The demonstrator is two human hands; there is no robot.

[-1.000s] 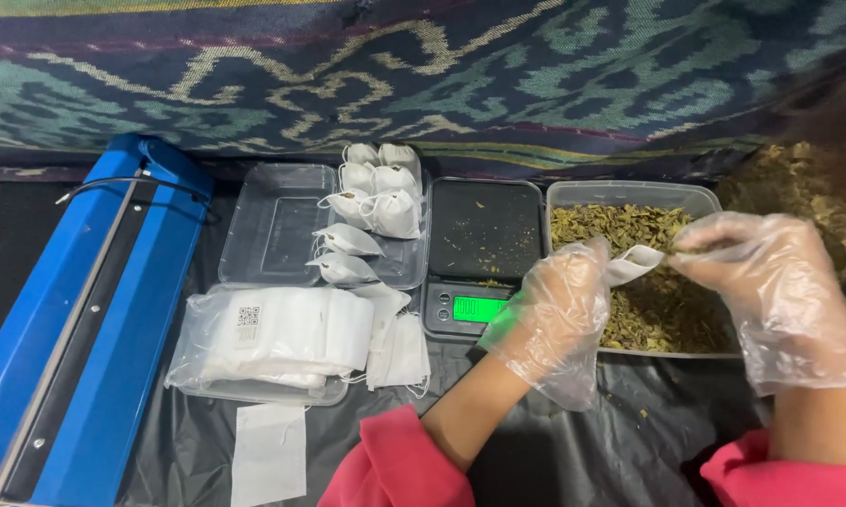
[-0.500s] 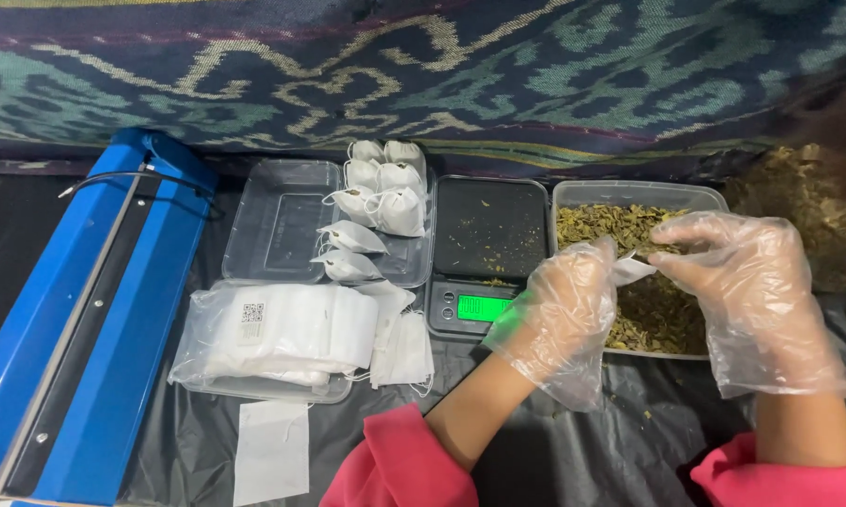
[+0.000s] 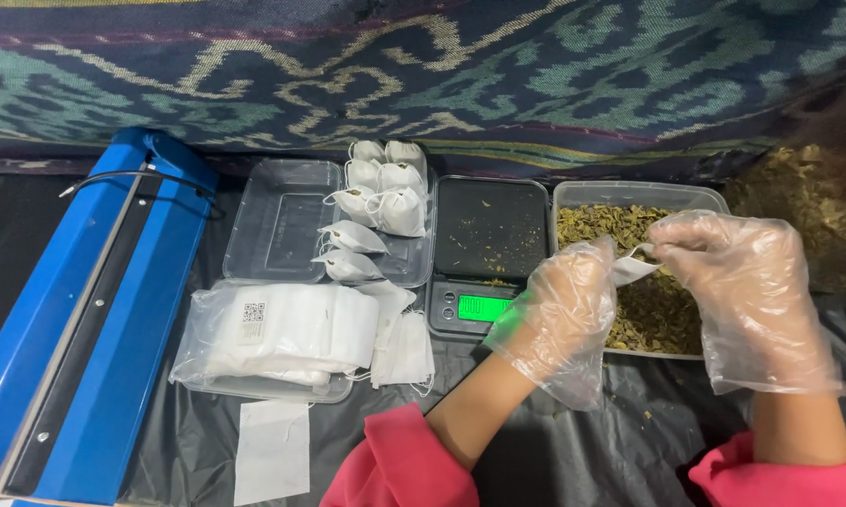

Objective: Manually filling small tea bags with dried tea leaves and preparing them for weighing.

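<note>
Both my hands wear loose clear plastic gloves over pink sleeves. My left hand (image 3: 568, 305) pinches one side of a small white empty tea bag (image 3: 632, 268), and my right hand (image 3: 746, 291) pinches its other side. The bag is held above a clear tub of dried green-brown leaves (image 3: 662, 319). To the left of the tub stands a small black digital scale (image 3: 490, 230) with a lit green display (image 3: 484, 308). Leaf crumbs lie on its platform.
A blue heat sealer (image 3: 85, 319) lies along the left. A clear tray (image 3: 282, 225) holds filled white tea bags (image 3: 385, 192). A packet of empty bags (image 3: 282, 330) rests in front, with one loose bag (image 3: 273, 451) on black sheeting. Loose leaves (image 3: 812, 202) pile at right.
Both hands stayed over the leaf tub with the small bag. My right hand shifted a little left and closer to my left hand.
</note>
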